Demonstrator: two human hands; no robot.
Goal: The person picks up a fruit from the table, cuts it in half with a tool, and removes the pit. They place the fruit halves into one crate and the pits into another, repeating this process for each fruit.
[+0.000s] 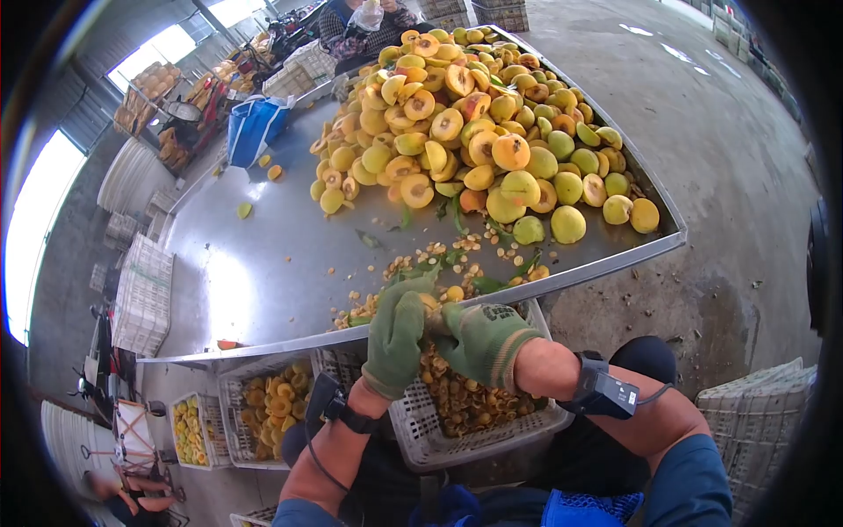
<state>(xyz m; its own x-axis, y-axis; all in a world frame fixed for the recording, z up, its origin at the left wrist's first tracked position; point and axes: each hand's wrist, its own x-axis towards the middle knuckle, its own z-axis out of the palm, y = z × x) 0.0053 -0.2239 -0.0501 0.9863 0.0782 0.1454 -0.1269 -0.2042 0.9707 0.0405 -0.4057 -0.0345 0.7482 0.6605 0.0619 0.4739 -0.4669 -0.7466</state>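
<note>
My left hand point(395, 338), in a green work glove, is closed at the metal table's front edge. Fingers curl around a small yellowish peach piece point(429, 302), mostly hidden by the gloves. Close against it, my right hand point(487, 341), gloved in green, is also closed; what its fingers grip is hidden. Below both hands stands a white plastic crate point(417, 443) holding brown-yellow peach pits and scraps point(461, 404). Beyond the hands, loose pits point(430, 262) and green leaves are scattered on the metal table point(290, 299).
A large heap of halved and whole yellow peaches point(439, 123) covers the table's far right. A blue bag point(255, 132) sits at the left edge. Crates of peach halves point(272, 408) stand below left; stacked crates point(760, 422) are at right. Another person point(351, 39) sits across the table.
</note>
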